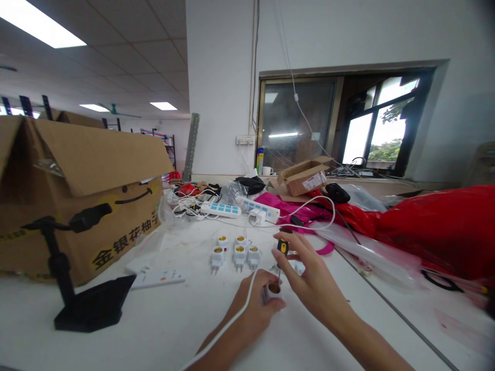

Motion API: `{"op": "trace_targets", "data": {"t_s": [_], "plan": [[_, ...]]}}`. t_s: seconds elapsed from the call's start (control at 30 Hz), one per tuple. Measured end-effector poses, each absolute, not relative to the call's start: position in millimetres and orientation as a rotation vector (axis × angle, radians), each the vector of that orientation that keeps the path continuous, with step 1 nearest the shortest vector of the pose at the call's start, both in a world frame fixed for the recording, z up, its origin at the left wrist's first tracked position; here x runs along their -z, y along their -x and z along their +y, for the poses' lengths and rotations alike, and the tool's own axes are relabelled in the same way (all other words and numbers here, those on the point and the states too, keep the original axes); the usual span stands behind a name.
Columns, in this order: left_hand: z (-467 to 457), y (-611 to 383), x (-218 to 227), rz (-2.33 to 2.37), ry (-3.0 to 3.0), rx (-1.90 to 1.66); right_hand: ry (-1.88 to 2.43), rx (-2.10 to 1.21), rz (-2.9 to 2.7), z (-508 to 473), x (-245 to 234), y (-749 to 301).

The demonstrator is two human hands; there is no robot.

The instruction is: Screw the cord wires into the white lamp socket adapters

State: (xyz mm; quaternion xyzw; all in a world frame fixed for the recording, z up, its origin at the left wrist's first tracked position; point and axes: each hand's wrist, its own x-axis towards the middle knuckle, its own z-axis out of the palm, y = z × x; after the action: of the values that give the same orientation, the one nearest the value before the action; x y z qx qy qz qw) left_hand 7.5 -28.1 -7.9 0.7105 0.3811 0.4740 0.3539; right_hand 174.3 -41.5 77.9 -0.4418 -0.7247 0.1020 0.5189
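Note:
My left hand (257, 301) is closed around a white plug-in lamp socket (275, 294), its brass-coloured opening facing up. Between the fingertips of my right hand (309, 270) is a small screwdriver (283, 247) with a black and yellow handle. Its thin shaft points down into the socket's opening; the tip is hidden inside. Beyond my left hand, several similar lamp sockets (240, 250) lie in two rows, with plug pins on some toward me. More white pieces lie partly covered behind my right hand. A white cable (232, 322) runs across my left forearm and wrist.
At the left stand a large cardboard box (116, 216) and a black stand (93, 304) before it. A white power strip (160, 279) lies nearby. Farther back are more power strips (221, 209), tangled cables and an open carton (303, 178). Red plastic (441, 221) fills the right side.

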Motion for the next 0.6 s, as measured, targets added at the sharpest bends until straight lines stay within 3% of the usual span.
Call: {"op": "trace_targets", "data": {"t_s": [0.27,0.6], "plan": [[-26.3,-8.5,9.0,0.963,-1.855,-1.232,1.052,-0.146,-1.748,-41.1,-81.7,-166.8],[-26.4,-8.6,11.6,0.957,-1.853,-1.261,1.146,-0.247,-1.755,-45.1,-94.2,-170.3]]}}
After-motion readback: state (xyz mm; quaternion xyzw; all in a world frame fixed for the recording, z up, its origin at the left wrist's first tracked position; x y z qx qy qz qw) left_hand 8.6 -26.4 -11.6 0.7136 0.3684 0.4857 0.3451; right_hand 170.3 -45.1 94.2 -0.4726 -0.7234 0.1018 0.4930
